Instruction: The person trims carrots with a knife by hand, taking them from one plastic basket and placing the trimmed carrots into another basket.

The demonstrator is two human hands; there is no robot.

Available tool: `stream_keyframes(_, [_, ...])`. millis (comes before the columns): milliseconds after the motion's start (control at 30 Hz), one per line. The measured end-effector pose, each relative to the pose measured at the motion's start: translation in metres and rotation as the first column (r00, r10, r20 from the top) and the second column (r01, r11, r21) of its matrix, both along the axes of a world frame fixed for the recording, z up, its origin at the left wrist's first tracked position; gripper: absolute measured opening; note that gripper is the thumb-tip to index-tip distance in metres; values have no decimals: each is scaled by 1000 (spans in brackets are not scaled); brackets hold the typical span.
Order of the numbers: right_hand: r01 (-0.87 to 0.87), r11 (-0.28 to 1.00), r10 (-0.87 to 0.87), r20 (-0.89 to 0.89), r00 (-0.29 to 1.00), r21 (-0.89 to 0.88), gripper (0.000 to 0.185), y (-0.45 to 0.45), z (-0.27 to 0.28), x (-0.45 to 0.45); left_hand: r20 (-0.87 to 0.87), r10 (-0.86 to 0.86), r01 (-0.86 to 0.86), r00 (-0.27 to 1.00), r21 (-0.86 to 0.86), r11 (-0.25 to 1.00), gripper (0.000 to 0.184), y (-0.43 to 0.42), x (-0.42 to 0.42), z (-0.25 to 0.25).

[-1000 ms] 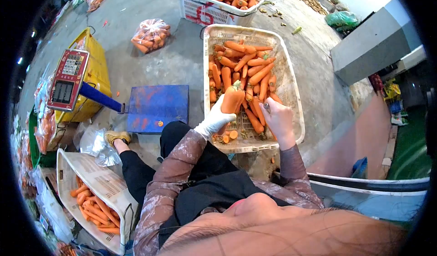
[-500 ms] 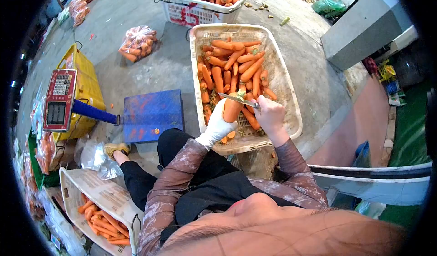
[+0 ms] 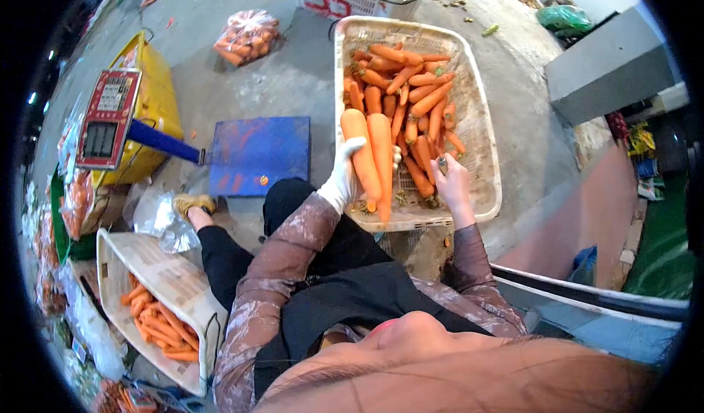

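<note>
My left hand (image 3: pixel 343 177), in a white glove, is closed around two large carrots (image 3: pixel 361 156) lying side by side over the near left part of a white crate (image 3: pixel 477 141). Loose carrots (image 3: pixel 411 90) fill much of that crate. To the right, my bare right hand (image 3: pixel 452 184) grips a knife by its handle (image 3: pixel 442 165); the blade can hardly be made out. The knife is apart from the held carrots.
A blue scale platform (image 3: pixel 260 156) with a red display (image 3: pixel 110 119) stands left, beside a yellow crate (image 3: pixel 158 97). A bag of carrots (image 3: pixel 247 37) lies behind it. Another crate (image 3: pixel 158 284) holds carrots at lower left. A grey pillar (image 3: pixel 605 64) stands right.
The knife has come away from the carrot top toward the right. My left hand has turned, and two whole carrots now show in it. The camera view has shifted.
</note>
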State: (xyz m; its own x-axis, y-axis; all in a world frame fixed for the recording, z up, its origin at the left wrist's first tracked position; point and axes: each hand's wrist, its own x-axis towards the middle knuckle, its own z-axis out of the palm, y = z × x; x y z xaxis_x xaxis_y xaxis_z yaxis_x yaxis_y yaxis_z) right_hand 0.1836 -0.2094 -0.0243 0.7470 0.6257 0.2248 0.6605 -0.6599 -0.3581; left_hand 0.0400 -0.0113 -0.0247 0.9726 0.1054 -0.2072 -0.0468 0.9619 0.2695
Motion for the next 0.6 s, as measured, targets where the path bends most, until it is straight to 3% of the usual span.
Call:
stream_keyframes(67, [-12,920,123,-258,958,392,22,11,12,-24,-179,51,-85,982,-189,978,65,12,0,1])
stream_keyframes(100, [-8,886,169,-307,937,464,21,15,14,-33,-319,152,-181,936,-63,981,70,13,1,5])
stream_keyframes(133, [25,898,172,-405,898,439,21,15,15,-40,-320,163,-193,933,-64,979,70,12,2,5])
stream_keyframes(200, [42,852,249,-473,845,522,20,21,9,-51,-456,339,-297,823,163,941,75,10,4,6])
stream_keyframes(300, [53,827,333,-565,755,559,20,40,4,-71,-460,309,-272,832,147,951,82,8,3,0])
stream_keyframes(433, [32,866,297,-565,770,499,24,56,1,-86,-482,254,-235,839,100,967,83,8,5,-2])
stream_keyframes(467, [74,829,304,-559,772,554,24,59,2,-89,-502,217,-229,837,39,973,80,9,6,-3])
stream_keyframes(533, [114,784,316,-550,773,610,24,62,4,-91,-445,281,-271,850,88,959,76,8,6,-10])
stream_keyframes(600, [-79,870,155,-116,981,487,24,58,8,-84,-380,341,-311,860,140,940,72,10,4,-10])
